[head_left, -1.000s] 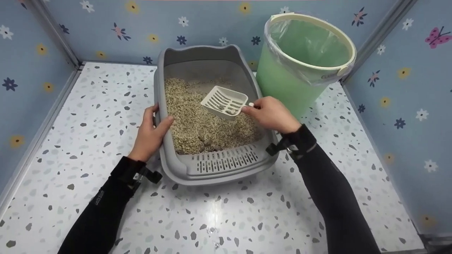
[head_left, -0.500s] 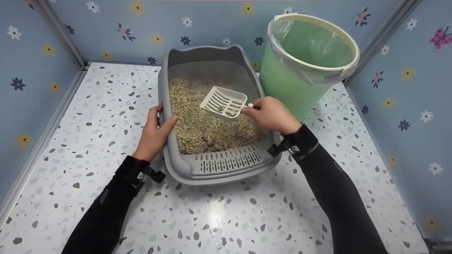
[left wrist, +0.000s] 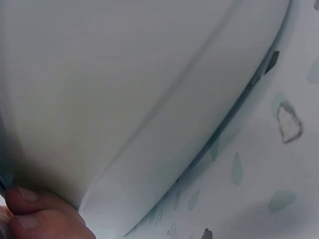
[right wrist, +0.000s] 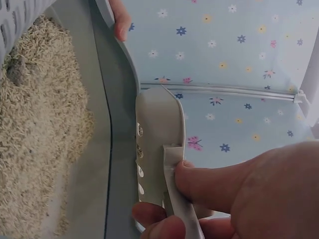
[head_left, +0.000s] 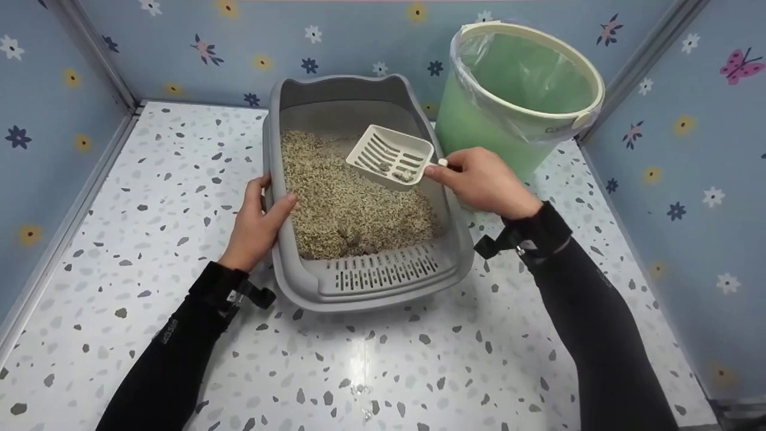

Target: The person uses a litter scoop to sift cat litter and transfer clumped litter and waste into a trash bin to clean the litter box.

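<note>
A grey litter box (head_left: 371,303) holds a bed of tan pellet litter (head_left: 335,203). My left hand (head_left: 254,230) grips its left rim, thumb over the top and fingers down the outer wall. In the left wrist view, fingertips (left wrist: 45,219) rest against the box's side. My right hand (head_left: 488,182) pinches the handle of a cream litter scoop (head_left: 389,152), which is slotted and held above the litter. Small greyish clumps (head_left: 404,175) lie in the scoop near its handle end. In the right wrist view, the thumb presses on top of the handle.
A green bin (head_left: 485,126) with a clear plastic liner stands just right of the box. Flower-patterned blue walls (head_left: 335,54) enclose the back and both sides. The speckled white floor (head_left: 359,371) runs in front of the box.
My right hand has moved the litter scoop up and to the right, away from the litter's middle and closer to the bin. The left hand keeps its grip on the rim.
</note>
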